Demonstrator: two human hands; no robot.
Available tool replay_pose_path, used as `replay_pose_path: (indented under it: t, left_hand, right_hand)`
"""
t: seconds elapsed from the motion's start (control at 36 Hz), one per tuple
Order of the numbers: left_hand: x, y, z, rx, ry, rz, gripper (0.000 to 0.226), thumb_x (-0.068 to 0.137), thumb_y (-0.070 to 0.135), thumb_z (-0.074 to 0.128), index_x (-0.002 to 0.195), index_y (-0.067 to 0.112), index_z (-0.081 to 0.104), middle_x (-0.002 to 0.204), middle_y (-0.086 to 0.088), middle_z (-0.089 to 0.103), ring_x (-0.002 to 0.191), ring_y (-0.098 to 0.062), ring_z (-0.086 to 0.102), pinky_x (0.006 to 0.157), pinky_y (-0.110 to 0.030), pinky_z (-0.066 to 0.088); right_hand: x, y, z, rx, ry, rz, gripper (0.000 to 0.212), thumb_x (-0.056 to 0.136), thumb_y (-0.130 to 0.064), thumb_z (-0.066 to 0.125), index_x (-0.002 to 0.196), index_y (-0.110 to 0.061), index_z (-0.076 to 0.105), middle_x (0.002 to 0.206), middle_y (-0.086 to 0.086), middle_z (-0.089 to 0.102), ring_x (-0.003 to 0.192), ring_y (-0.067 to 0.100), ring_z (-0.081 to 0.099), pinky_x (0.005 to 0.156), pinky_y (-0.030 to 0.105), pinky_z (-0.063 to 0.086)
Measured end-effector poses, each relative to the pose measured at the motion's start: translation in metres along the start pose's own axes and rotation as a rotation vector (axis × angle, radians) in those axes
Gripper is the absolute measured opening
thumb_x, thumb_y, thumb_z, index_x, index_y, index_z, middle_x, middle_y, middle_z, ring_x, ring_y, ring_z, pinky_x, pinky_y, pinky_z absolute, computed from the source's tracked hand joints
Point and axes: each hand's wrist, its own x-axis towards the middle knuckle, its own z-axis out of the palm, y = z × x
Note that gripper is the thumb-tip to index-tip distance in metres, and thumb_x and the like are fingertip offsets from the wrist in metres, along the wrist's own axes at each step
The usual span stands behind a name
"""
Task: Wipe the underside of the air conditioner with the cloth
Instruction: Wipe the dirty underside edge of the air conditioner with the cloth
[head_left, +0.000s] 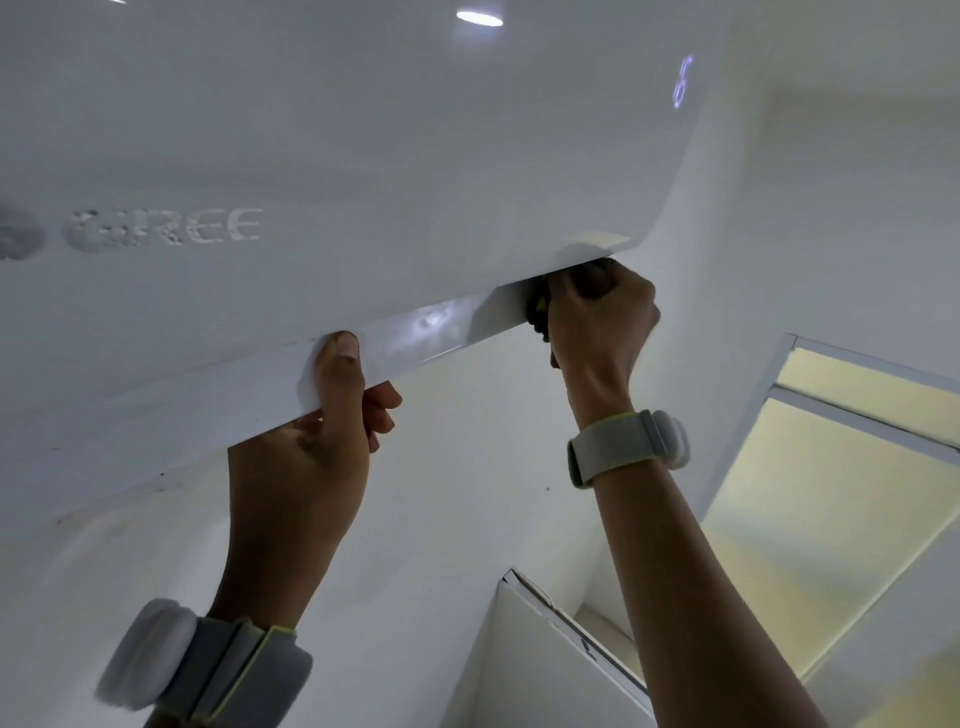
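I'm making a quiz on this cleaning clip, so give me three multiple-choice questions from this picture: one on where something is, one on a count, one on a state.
1. Where is the right hand?
A. under the air conditioner's right end
B. on the window
C. hanging down

2. How many wristbands show?
A. none
B. one
C. two

3. What is the left hand doing?
A. hanging open in the air
B. gripping the flap
C. holding a bottle

Answers:
1 A, it is raised under the right end, closed on a dark cloth.
2 C, one wristband on each wrist.
3 B, its thumb lies on the flap's front and its fingers curl behind.
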Motion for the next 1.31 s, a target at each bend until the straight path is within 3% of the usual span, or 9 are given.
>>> replay_pose_path:
  t: [0.17,0.42,0.53,0.75,0.83,1.0,1.11,1.22,1.31]
  left_hand:
    - [-0.001,0.001,-0.001,-0.015,-0.001,-0.023,0.036,0.106,0.036,0.056,0.085,0.011,0.072,0.072,0.000,0.076,0.058,-0.012,0.069,0.057,-0.021,0.056]
    - [-0.002,0.007,-0.004,-0.017,-0.022,-0.031,0.035,0.107,0.035,0.056,0.078,0.021,0.069,0.070,0.000,0.074,0.060,-0.017,0.069,0.057,-0.029,0.056]
    - [-0.005,0.013,-0.013,0.045,-0.140,-0.071,0.042,0.109,0.036,0.049,0.085,0.012,0.073,0.074,-0.003,0.075,0.057,-0.020,0.066,0.056,-0.027,0.054]
    - [-0.020,0.029,-0.060,-0.017,-0.183,-0.127,0.023,0.102,0.040,0.055,0.102,0.034,0.077,0.091,0.000,0.078,0.065,-0.023,0.071,0.050,-0.028,0.058]
    - [-0.023,0.036,-0.079,-0.057,-0.134,-0.111,0.014,0.100,0.044,0.060,0.099,0.043,0.074,0.090,-0.001,0.077,0.063,-0.023,0.071,0.048,-0.032,0.058]
    - [-0.038,0.053,-0.123,-0.089,-0.070,-0.130,0.022,0.093,0.044,0.062,0.111,0.036,0.071,0.092,-0.007,0.075,0.067,-0.032,0.068,0.053,-0.039,0.057]
    - [-0.045,0.058,-0.138,-0.105,-0.026,-0.161,0.025,0.099,0.034,0.066,0.119,0.019,0.070,0.092,-0.011,0.073,0.067,-0.033,0.065,0.054,-0.040,0.055]
    - [-0.058,0.067,-0.169,-0.115,0.055,-0.202,0.025,0.102,0.024,0.056,0.114,0.009,0.072,0.093,-0.014,0.072,0.066,-0.030,0.063,0.050,-0.034,0.054]
    - [-0.070,0.073,-0.188,-0.089,0.084,-0.212,0.025,0.104,0.017,0.054,0.113,0.008,0.075,0.095,-0.016,0.072,0.068,-0.029,0.063,0.051,-0.035,0.054]
  right_hand:
    - [0.003,-0.003,0.013,-0.091,0.037,-0.041,0.034,0.079,-0.010,0.063,0.055,-0.018,0.039,0.070,0.012,0.059,0.057,0.013,0.037,0.053,0.023,0.028]
    - [-0.014,0.002,-0.002,-0.129,0.031,0.202,0.016,0.069,-0.019,0.055,0.063,-0.012,0.068,0.064,0.010,0.074,0.060,0.038,0.073,0.065,0.045,0.067]
    - [-0.030,0.017,-0.013,0.060,-0.016,0.501,0.014,0.088,-0.010,0.068,0.081,-0.009,0.080,0.074,0.022,0.079,0.045,0.031,0.070,0.045,0.037,0.059]
    - [-0.048,-0.008,-0.015,0.564,0.023,0.554,0.008,0.104,-0.020,0.071,0.102,-0.013,0.070,0.075,-0.001,0.076,0.054,0.012,0.071,0.039,0.020,0.049]
    - [-0.059,-0.019,-0.009,0.629,-0.001,0.544,0.013,0.106,-0.023,0.069,0.112,-0.011,0.068,0.097,0.007,0.077,0.066,0.018,0.072,0.041,0.021,0.051]
    - [-0.109,-0.031,0.000,0.665,-0.097,0.556,0.012,0.107,-0.026,0.069,0.112,-0.017,0.062,0.089,-0.008,0.076,0.073,0.008,0.075,0.065,0.027,0.060]
    - [-0.140,-0.038,0.002,0.683,-0.102,0.488,0.015,0.106,-0.032,0.068,0.108,-0.018,0.062,0.112,0.012,0.075,0.102,0.039,0.073,0.088,0.050,0.064]
    - [-0.185,-0.065,0.002,0.692,-0.175,0.464,0.014,0.110,-0.026,0.064,0.107,-0.014,0.059,0.103,0.018,0.071,0.086,0.028,0.069,0.060,0.029,0.060]
    - [-0.225,-0.079,0.005,0.699,-0.274,0.421,0.015,0.110,-0.027,0.063,0.106,-0.013,0.058,0.110,0.037,0.067,0.080,0.053,0.070,0.058,0.043,0.063]
